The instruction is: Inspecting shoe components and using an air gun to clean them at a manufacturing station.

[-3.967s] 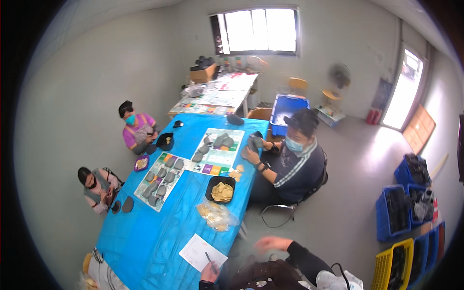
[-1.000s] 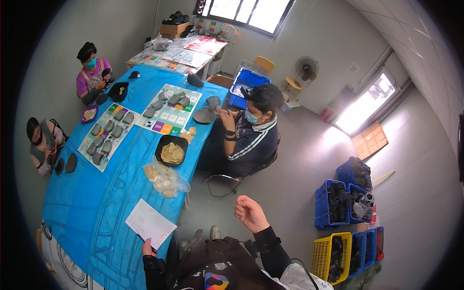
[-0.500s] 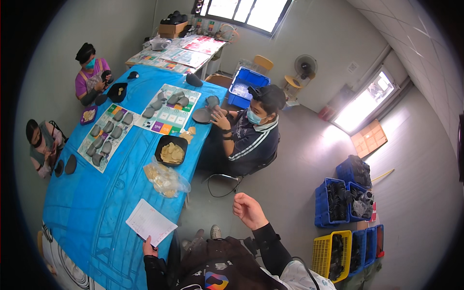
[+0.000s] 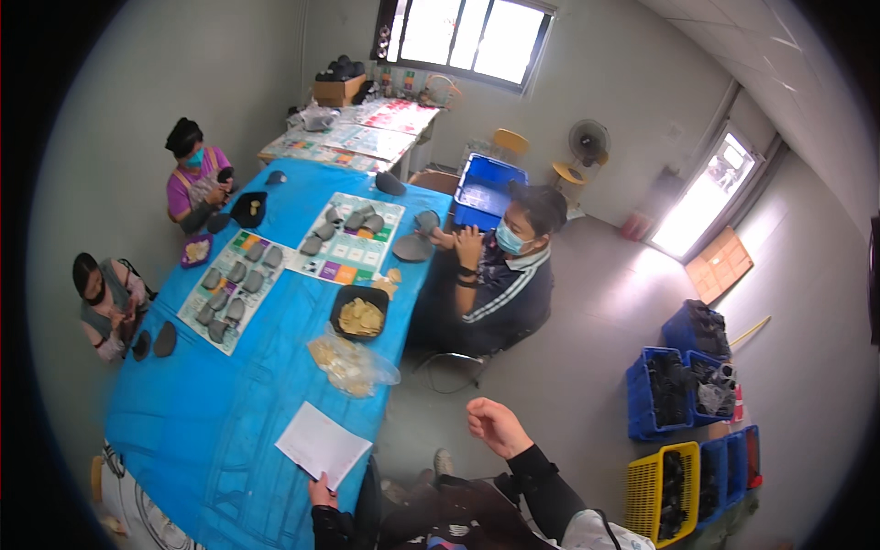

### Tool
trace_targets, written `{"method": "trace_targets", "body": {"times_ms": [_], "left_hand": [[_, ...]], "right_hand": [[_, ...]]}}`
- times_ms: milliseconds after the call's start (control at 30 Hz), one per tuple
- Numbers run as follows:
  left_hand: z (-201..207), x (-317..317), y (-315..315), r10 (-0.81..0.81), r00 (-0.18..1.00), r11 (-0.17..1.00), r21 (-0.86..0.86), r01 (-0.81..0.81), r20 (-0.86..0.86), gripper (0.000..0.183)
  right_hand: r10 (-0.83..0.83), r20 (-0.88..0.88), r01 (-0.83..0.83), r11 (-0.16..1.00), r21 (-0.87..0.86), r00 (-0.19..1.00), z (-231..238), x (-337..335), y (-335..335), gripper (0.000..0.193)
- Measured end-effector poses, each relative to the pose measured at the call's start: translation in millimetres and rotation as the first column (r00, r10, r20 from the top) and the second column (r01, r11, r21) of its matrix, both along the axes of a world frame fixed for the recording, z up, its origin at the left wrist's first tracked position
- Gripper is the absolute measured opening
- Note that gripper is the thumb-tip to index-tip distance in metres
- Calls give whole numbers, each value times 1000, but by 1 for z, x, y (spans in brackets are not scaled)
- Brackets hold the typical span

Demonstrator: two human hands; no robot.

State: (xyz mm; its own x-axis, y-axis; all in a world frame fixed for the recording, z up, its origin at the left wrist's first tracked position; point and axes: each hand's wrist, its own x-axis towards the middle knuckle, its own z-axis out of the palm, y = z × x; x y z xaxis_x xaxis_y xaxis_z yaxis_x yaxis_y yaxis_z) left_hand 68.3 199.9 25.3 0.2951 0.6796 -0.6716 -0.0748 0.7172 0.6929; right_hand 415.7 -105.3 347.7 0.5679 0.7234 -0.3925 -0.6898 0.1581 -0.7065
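My left hand [image 4: 322, 492] grips the lower edge of a white sheet of paper [image 4: 324, 444], held over the near right part of the blue-covered table [image 4: 192, 431]. Faint marks show on the sheet, and it is tilted toward me. My right hand [image 4: 496, 427] is raised over the floor to the right of the table, its fingers curled in and nothing visible in them. Closest beyond the paper lies a clear plastic bag [image 4: 352, 364] of pale flat pieces. Behind that stands a black tray [image 4: 359, 313] with more such pieces.
Grey rounded pieces lie on two printed sheets [image 4: 353, 213]. A masked co-worker [image 4: 500, 266] sits at the table's right side; two others [image 4: 197, 179] work along the left. Blue crates [image 4: 658, 392] and a yellow basket [image 4: 662, 492] stand on the floor at right.
The whole view has shifted, so the scene sits lower and farther right. The co-worker at right has lifted one hand off the table. My left hand still holds the paper.
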Motion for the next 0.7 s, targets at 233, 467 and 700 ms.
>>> {"method": "trace_targets", "body": {"times_ms": [233, 467, 700], "left_hand": [[19, -19, -20, -57, 998, 994, 94, 56, 4, 36], [44, -58, -64, 65, 985, 963, 249, -104, 161, 46], [63, -106, -130, 164, 978, 935, 296, -195, 127, 47]], "right_hand": [[146, 116, -136, 987, -88, 982, -7, -14, 3, 13], [210, 128, -195, 974, -117, 969, -12, -14, -27, 14], [164, 71, -158, 983, -89, 984, -36, -14, -104, 12]]}}
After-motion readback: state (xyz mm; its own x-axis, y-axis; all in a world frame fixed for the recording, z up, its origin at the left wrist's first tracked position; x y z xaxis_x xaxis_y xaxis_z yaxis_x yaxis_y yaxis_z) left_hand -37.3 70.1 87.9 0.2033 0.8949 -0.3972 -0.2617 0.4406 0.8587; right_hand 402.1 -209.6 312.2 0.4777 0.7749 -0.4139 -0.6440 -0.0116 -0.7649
